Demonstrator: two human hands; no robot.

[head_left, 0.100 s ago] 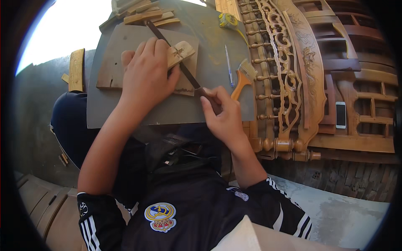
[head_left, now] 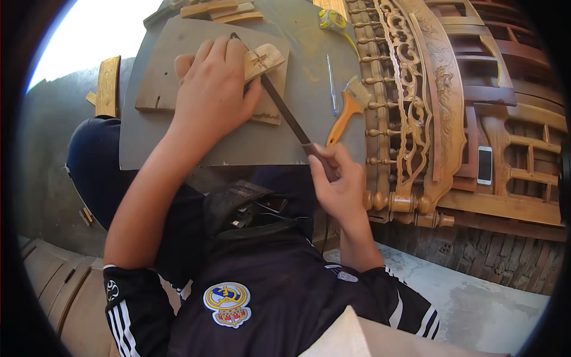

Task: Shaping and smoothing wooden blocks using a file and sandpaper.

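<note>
My left hand [head_left: 211,89] is closed over a small pale wood piece [head_left: 266,61], whose rounded, dark-marked end sticks out to the right past the fingers. A flat wooden board [head_left: 156,74] lies under it on the grey work surface [head_left: 229,156]. In my right hand [head_left: 340,181], at the near right edge of that surface, is the brown handle of a long dark file [head_left: 284,109]. The blade slants up to the left and passes beneath the wood piece, its tip showing beyond. My left fingers hide part of both wood and blade.
Right of the file lie a brush [head_left: 347,113], a thin pointed tool [head_left: 331,86] and a yellow tape measure [head_left: 332,20]. Wood strips [head_left: 217,9] are piled at the far edge. Carved furniture panels [head_left: 410,89] stand along the right, with a phone [head_left: 485,165] on them.
My right hand has drawn the file back toward me and to the right, so less blade shows beyond the wood piece. My left hand keeps its hold; the whole view has shifted slightly.
</note>
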